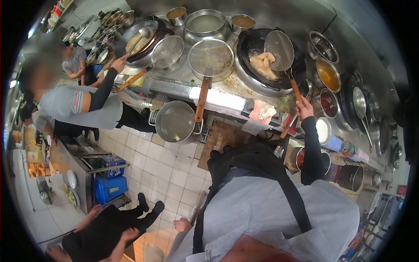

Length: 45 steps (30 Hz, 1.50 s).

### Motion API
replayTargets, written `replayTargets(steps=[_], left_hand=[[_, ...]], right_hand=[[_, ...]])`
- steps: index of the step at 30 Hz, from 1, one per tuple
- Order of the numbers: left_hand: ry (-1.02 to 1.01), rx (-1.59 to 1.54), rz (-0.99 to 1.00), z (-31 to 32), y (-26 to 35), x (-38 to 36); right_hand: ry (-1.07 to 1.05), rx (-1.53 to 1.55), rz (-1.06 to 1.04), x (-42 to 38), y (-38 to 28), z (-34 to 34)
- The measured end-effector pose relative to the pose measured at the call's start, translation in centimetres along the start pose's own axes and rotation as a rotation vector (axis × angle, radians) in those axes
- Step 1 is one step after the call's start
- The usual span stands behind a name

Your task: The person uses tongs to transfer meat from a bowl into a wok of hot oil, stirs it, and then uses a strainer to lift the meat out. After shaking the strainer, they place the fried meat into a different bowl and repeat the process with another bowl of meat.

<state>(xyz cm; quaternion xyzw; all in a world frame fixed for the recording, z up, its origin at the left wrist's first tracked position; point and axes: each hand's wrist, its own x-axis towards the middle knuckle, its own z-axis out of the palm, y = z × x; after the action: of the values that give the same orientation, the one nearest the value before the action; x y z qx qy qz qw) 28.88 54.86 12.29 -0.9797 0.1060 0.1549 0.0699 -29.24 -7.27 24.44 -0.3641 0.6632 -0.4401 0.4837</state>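
My right hand (pixel 304 109) is closed around the wooden handle of a round mesh strainer (pixel 279 47), which is over the right side of a dark wok (pixel 245 45). Pale pieces of what looks like meat (pixel 263 64) lie in the wok beside the mesh. Another wooden-handled tool (pixel 286 130) passes close to my right hand, and its far end is hard to make out. Down at my side, my left hand (pixel 182 225) has its fingers curled, with no object visible in it.
Another mesh strainer (pixel 211 56) rests on a pan at mid-stove, its handle over a large pot (pixel 175 121). Bowls of amber liquid (pixel 327 74) and red sauce (pixel 328 102) stand on the right. A co-worker (pixel 83 105) cooks at the left; a person in black (pixel 107 231) is behind.
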Motion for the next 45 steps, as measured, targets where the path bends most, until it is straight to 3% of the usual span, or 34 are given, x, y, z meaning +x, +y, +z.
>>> replayTargets(steps=[3, 9, 17, 20, 24, 27, 32, 34, 36, 38, 45], left_hand=[[0.066, 0.162, -0.153, 0.9, 1.1, 0.3], [-0.068, 0.041, -0.033, 0.6, -0.4, 0.5], [0.084, 0.096, -0.087, 1.5, 0.2, 0.0], [-0.017, 0.069, -0.061, 0.9, -0.1, 0.4], [0.002, 0.047, -0.092, 0.7, 0.2, 0.3], [0.051, 0.037, -0.1, 1.3, 0.8, 0.3], [0.097, 0.047, 0.047, 3.8, -2.5, 0.9], [0.077, -0.063, -0.077, 2.2, -1.2, 0.1], [0.116, -0.043, -0.06, 2.6, -1.4, 0.3], [0.11, 0.028, -0.177, 2.7, -0.7, 0.5], [0.105, -0.026, -0.237, 0.9, 1.1, -0.1]], right_hand=[[0.004, 0.036, 0.015, -0.3, -0.2, 0.7], [-0.007, 0.036, 0.051, -1.6, -1.8, 1.7], [-0.066, -0.06, 0.061, -5.0, -4.1, 1.5], [-0.076, -0.044, 0.053, -4.9, -3.4, 1.6], [-0.094, -0.019, 0.024, -5.6, -3.4, 2.2], [-0.073, -0.079, -0.108, -4.5, -2.1, 3.0], [0.022, -0.571, -0.393, -2.1, -0.5, 2.3], [0.054, -0.643, -0.451, -1.9, -0.4, 2.8], [0.051, -0.693, -0.532, -1.6, -0.1, 3.5], [0.005, -0.663, -0.569, -1.3, 0.5, 4.0], [-0.045, -0.717, -0.501, 2.6, 4.0, 2.2]])
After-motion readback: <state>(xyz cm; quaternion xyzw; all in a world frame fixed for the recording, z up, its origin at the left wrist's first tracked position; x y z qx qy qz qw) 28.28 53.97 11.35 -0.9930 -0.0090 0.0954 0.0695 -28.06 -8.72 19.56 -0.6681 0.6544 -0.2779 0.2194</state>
